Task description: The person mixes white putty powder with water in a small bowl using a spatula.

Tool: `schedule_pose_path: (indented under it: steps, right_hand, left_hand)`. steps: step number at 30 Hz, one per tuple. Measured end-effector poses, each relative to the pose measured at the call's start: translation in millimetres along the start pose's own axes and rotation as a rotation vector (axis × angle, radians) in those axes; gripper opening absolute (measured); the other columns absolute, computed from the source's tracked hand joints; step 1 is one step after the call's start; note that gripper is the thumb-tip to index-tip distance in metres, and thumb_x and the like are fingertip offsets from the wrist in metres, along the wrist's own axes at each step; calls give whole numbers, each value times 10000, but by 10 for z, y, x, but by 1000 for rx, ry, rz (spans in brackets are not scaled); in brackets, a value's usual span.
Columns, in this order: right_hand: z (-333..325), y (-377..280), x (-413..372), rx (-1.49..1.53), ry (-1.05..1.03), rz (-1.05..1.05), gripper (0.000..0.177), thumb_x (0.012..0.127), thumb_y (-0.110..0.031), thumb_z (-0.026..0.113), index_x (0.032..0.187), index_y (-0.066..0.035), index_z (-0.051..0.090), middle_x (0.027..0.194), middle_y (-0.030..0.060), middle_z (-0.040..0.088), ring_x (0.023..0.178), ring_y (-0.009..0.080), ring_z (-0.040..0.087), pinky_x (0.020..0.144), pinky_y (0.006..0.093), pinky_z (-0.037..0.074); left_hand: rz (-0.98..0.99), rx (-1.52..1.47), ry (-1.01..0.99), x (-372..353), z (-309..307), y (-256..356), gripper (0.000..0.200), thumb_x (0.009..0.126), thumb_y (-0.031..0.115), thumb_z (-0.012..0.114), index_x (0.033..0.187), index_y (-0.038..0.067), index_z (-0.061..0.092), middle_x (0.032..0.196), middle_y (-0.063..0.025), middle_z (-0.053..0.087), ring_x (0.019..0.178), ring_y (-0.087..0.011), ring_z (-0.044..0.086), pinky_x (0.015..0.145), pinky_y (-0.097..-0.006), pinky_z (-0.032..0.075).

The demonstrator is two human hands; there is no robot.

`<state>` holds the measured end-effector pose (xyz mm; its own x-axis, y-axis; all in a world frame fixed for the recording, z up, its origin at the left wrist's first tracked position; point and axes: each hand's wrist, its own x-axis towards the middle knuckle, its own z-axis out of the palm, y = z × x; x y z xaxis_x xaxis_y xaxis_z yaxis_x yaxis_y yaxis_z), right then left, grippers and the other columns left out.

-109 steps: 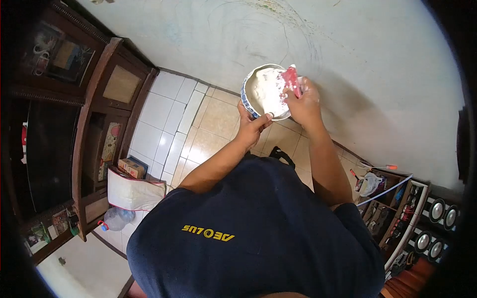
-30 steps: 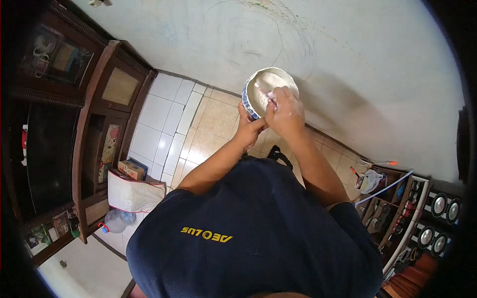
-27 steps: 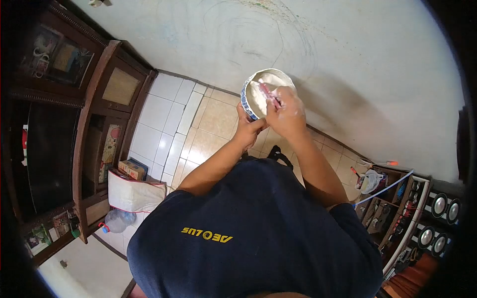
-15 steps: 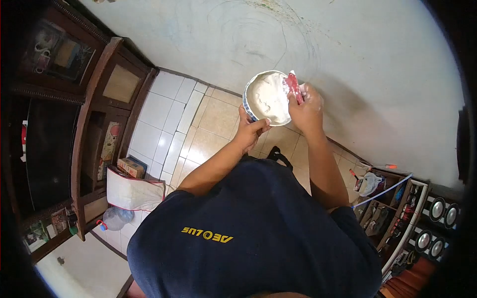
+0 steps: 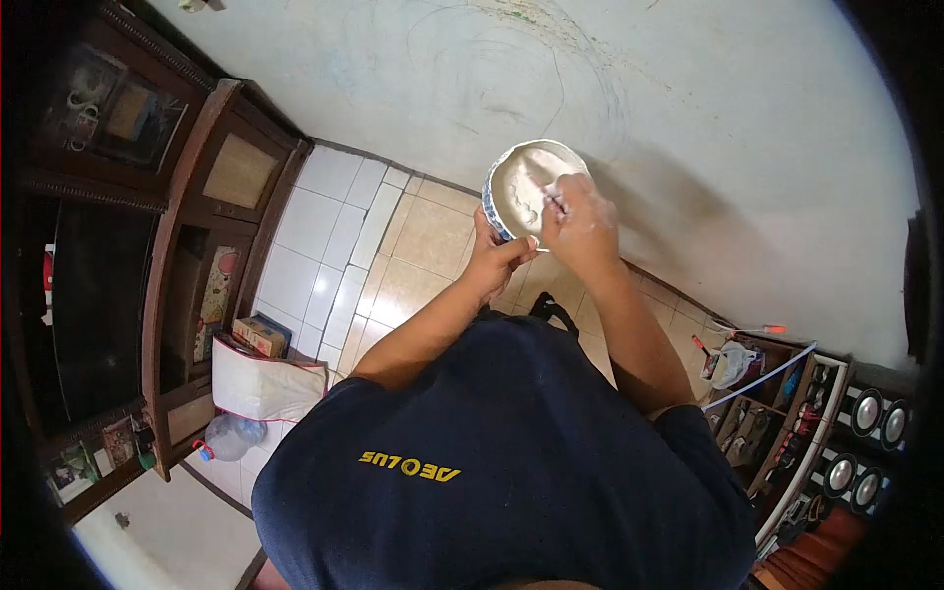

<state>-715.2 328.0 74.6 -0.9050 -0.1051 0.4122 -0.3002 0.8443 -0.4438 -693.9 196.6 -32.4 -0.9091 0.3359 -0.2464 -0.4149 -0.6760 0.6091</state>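
A round bowl [image 5: 490, 205] with a blue-and-white outside is held up in front of the wall. Creamy white paste [image 5: 515, 197] fills much of it. My left hand [image 5: 495, 262] grips the bowl at its near left side, thumb by the rim. Over the right part of the bowl, my right hand [image 5: 586, 222] is closed around a red scraper [image 5: 537, 185]. Only a paste-smeared bit of the scraper shows, dipped into the paste; my fingers hide the rest. White smears cover the back of my right hand.
A pale wall [image 5: 708, 118] with scuffs and cracks rises just beyond the bowl. Left stands a dark wooden cabinet [image 5: 182, 236], with a plastic bottle [image 5: 234, 436] near its base. A shelf [image 5: 757, 423] and speakers [image 5: 865, 413] are at right. Tiled floor [image 5: 408, 285] lies below.
My right hand has moved left and over the bowl, turning the scraper from raised at the right rim down into the paste. My left hand and the bowl have barely moved.
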Motion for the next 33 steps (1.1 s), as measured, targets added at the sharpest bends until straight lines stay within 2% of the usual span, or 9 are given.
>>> schedule_pose_path:
  steps: [2, 5, 6, 8, 11, 18, 24, 26, 33]
  right_hand:
    - [9, -30, -8, 50, -69, -60, 112, 758, -95, 604, 812, -26, 536, 807, 172, 578, 685, 402, 580, 607, 479, 463]
    - [-50, 2, -9, 138, 6, 43, 155, 745, -118, 642, 764, -13, 530, 729, 168, 577, 637, 390, 579, 593, 470, 459]
    - [-95, 8, 9, 139, 1, 42, 155, 745, -118, 642, 764, -13, 530, 729, 168, 577, 637, 390, 579, 593, 470, 459]
    - [-176, 14, 48, 252, -30, 251, 186, 727, -143, 682, 774, 2, 574, 707, 165, 601, 633, 361, 598, 609, 433, 475]
    - [-170, 52, 116, 337, -164, 380, 212, 718, -165, 704, 825, 1, 629, 759, 170, 635, 676, 332, 622, 655, 402, 492]
    - [-83, 265, 121, 163, -138, 433, 235, 719, -191, 716, 827, 4, 644, 752, 176, 641, 737, 317, 632, 698, 402, 490]
    - [-334, 72, 113, 185, -60, 378, 183, 728, -152, 679, 788, -7, 584, 750, 171, 613, 703, 352, 594, 655, 449, 467]
    - [-196, 140, 7, -8, 92, 9, 158, 721, -115, 644, 822, -27, 560, 769, 158, 579, 721, 374, 586, 664, 465, 466]
    - [-11, -1, -95, 64, -32, -54, 153, 728, -103, 656, 781, -27, 535, 762, 173, 559, 687, 391, 569, 596, 459, 449]
  left_hand:
    - [10, -29, 9, -13, 26, 9, 749, 777, -67, 580, 1341, 220, 180, 1333, -132, 384, 1163, -297, 515, 901, -466, 523]
    - [-25, -35, 35, 7, -45, -21, 790, 759, -33, 656, 1331, 231, 180, 1268, -89, 422, 1072, -220, 545, 797, -346, 553]
    - [-24, -38, 39, 10, -48, -19, 790, 759, -33, 656, 1331, 231, 180, 1268, -89, 422, 1072, -220, 545, 797, -346, 553]
    - [-20, 2, 28, -5, -56, -3, 738, 777, -64, 581, 1335, 209, 183, 1333, -135, 385, 1178, -304, 510, 917, -470, 516]
    - [-22, 17, 19, -34, -14, 57, 735, 778, -55, 588, 1337, 201, 184, 1325, -139, 395, 1180, -306, 513, 922, -474, 515]
    - [-35, 67, -8, -64, -101, 45, 731, 778, -40, 604, 1338, 189, 193, 1294, -140, 441, 1131, -300, 558, 890, -445, 541]
    - [-48, 47, -30, -68, -75, 134, 723, 780, -24, 599, 1342, 183, 194, 1276, -130, 451, 1106, -289, 571, 888, -437, 545]
    - [-49, 170, -10, -87, -34, 159, 730, 779, -18, 597, 1348, 180, 185, 1270, -128, 442, 1103, -284, 564, 891, -446, 543]
    - [-41, 87, -26, -47, -70, 38, 736, 776, -10, 601, 1346, 182, 177, 1286, -118, 417, 1124, -277, 544, 889, -456, 543]
